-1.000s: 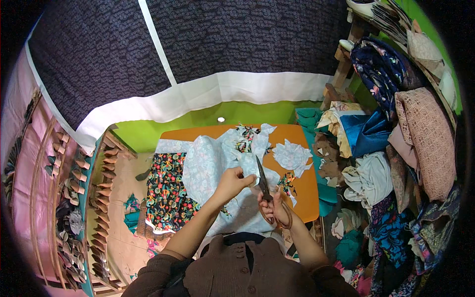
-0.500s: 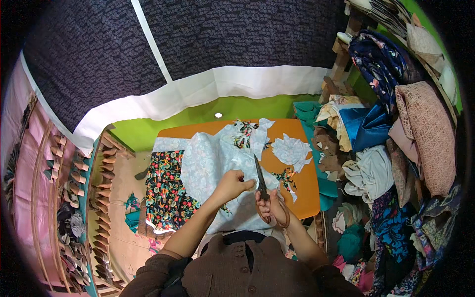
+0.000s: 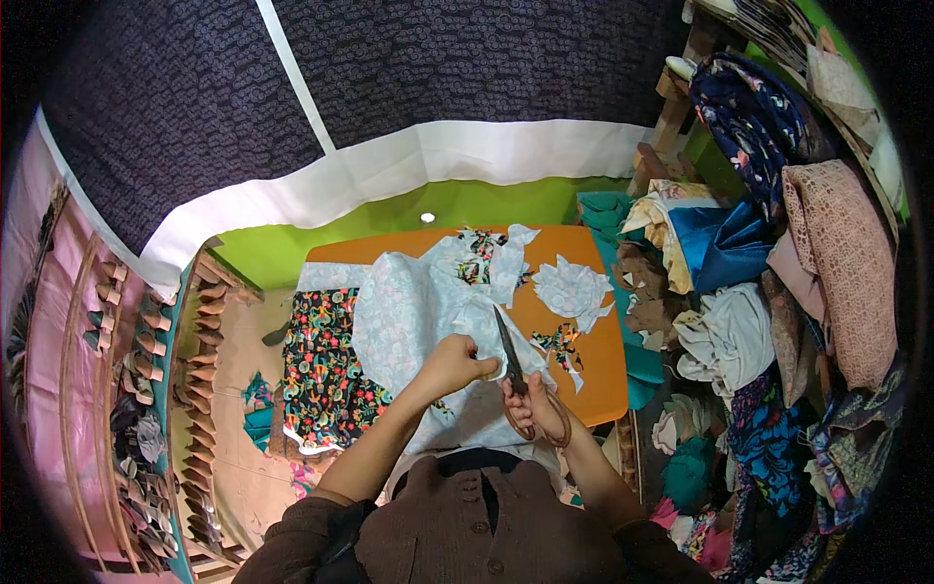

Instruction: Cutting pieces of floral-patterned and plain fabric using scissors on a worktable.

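A large piece of fabric (image 3: 404, 297), pale on its back and black with a bright floral print on its face, is spread over an orange table (image 3: 608, 375). My left hand (image 3: 457, 367) is closed on the fabric near the table's middle, thumb pressed against the fingers. In my right hand (image 3: 541, 404) is a pair of scissors (image 3: 508, 341), its dark blades pointing away from me and its brown handles around my fingers. The blades lie just right of my left hand, over the pale cloth. Whether they touch it, I cannot tell.
Cut fabric scraps (image 3: 572, 292) lie on the table's right side. Folded cloths and leftovers pile up on the right, among them a blue satin piece (image 3: 715, 248). Racks of shoe-shaped pieces (image 3: 201, 389) stand at left. A dark patterned curtain (image 3: 467, 68) hangs beyond the table.
The view has shifted slightly. Both hands, the scissors and the fabric hold nearly the same positions.
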Demonstrator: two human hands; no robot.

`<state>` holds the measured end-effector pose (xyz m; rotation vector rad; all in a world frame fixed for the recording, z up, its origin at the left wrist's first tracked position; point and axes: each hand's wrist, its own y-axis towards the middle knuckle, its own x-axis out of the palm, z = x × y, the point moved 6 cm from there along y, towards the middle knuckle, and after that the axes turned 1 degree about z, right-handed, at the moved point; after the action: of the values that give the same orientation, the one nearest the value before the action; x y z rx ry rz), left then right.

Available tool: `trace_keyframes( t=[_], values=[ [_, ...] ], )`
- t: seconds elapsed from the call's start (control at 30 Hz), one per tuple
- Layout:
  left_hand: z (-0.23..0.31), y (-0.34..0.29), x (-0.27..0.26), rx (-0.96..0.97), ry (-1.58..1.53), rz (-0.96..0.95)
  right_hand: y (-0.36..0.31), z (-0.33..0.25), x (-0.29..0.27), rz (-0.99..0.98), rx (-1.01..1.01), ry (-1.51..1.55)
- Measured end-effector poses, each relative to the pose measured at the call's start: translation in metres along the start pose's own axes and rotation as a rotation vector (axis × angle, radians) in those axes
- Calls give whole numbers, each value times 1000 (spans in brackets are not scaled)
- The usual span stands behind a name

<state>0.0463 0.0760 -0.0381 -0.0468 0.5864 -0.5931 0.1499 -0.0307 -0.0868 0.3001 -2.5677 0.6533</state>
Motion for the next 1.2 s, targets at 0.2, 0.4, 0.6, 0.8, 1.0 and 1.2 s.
trace_keyframes(
  t=[0.2,0.4,0.6,0.8,1.0,1.2],
  values=[
    [-4,0,-3,-25,28,-19,1,-2,5,-29,78,-74],
    [2,-1,3,-41,109,-130,4,-1,3,-7,28,60],
    [10,-6,5,16,97,-167,4,2,0,21,26,4],
    [-1,-6,9,26,119,-192,2,6,0,29,116,217],
    [2,-9,13,93,105,-228,4,8,-5,83,12,189],
    [-18,-11,17,76,-306,-318,-3,-11,0,9,-62,7]
  ],
)
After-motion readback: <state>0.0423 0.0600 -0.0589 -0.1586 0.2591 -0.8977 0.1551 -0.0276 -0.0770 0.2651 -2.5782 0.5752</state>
